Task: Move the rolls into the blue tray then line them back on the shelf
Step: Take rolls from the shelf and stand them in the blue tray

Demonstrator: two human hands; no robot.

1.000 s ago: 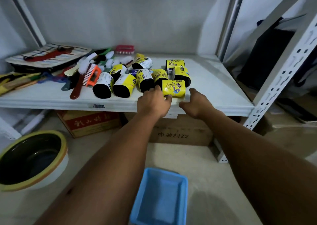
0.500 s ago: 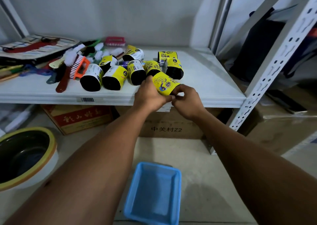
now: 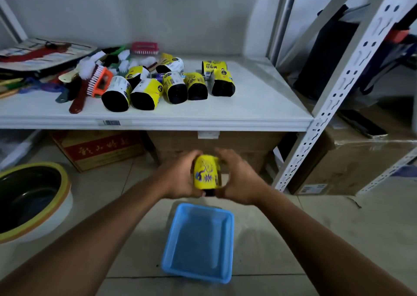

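Between my left hand (image 3: 180,178) and my right hand (image 3: 239,178) I hold a yellow-labelled black roll (image 3: 205,172), upright, below the shelf edge. It hangs just beyond the far end of the empty blue tray (image 3: 200,241), which lies on the floor. Several more yellow and black rolls (image 3: 176,87) lie in a loose bunch on the white shelf (image 3: 259,106), one roll (image 3: 223,82) at their right end.
Brushes (image 3: 99,81) and a flat pouch (image 3: 40,54) crowd the shelf's left side. Cardboard boxes (image 3: 99,146) sit under the shelf. A large yellow-rimmed pot (image 3: 29,196) stands on the floor at left. The perforated shelf post (image 3: 334,92) rises at right.
Both hands lifted one roll off the front of the shelf and brought it down and towards me, to just above the tray's far end. The view has tilted down.
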